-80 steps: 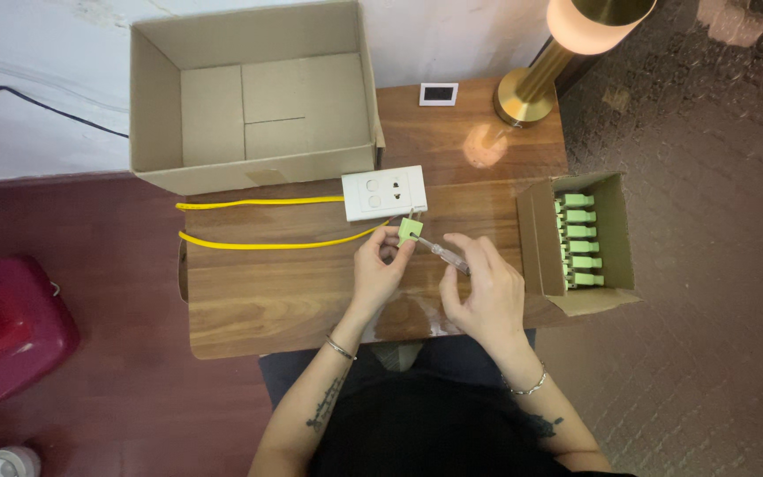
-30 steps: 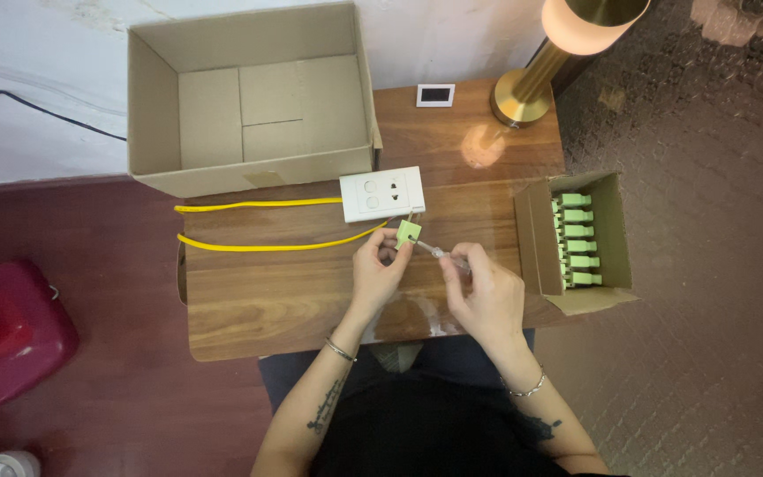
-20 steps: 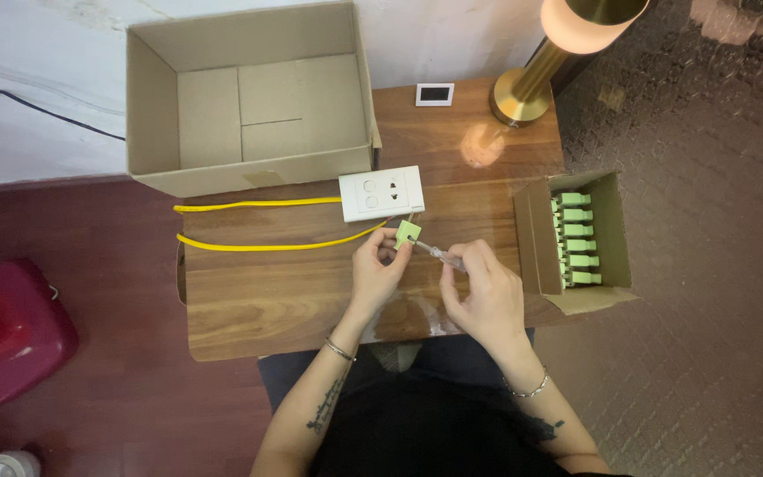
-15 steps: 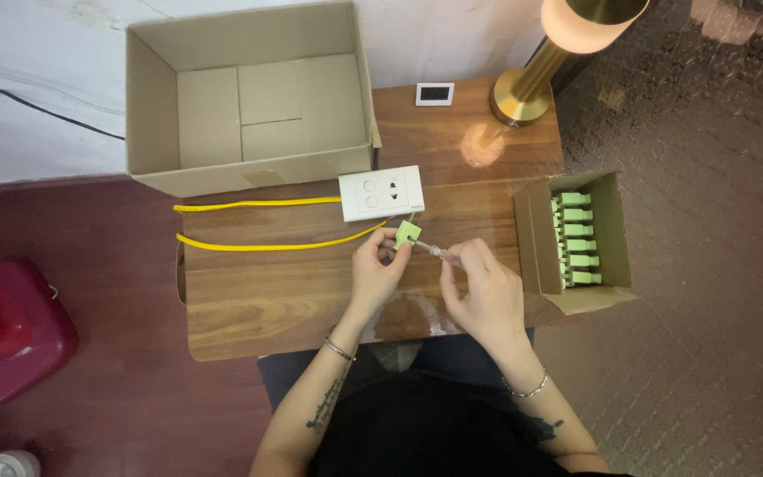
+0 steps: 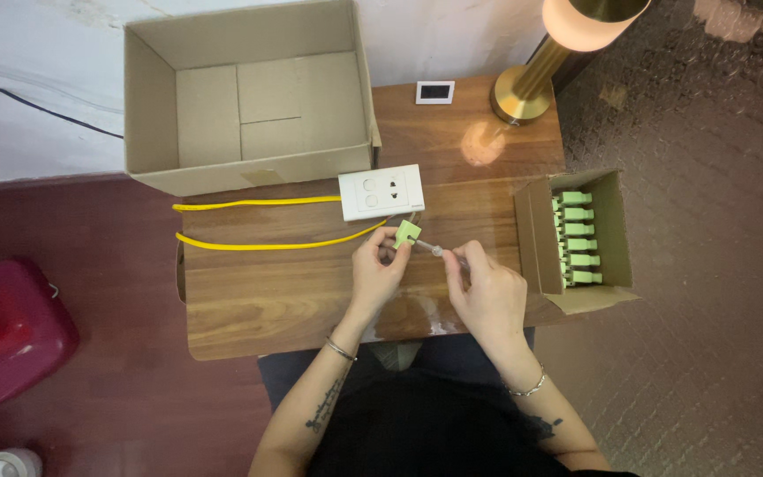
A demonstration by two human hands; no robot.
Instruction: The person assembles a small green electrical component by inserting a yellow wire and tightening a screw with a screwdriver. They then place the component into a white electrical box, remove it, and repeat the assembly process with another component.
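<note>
Spanning the wooden table [image 5: 293, 305]: a large open cardboard box [image 5: 249, 97], a small box of green connectors [image 5: 576, 238], a white socket plate [image 5: 381, 192]. Left hand [image 5: 377, 274] pinches a green connector [image 5: 407, 234] on the yellow cable [image 5: 267, 244]; right hand [image 5: 487, 296] pinches a thin tool [image 5: 439, 251] at it. Fitting step, apparently; the next move likely calls for steady alignment.

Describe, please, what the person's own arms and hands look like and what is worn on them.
Both forearms are bare, with no sleeves showing. The left hand has a thin metal bangle at its wrist and a dark line tattoo along the forearm. The right hand has a thin chain bracelet at its wrist and a dark tattoo near the elbow. No gloves are worn.
</note>
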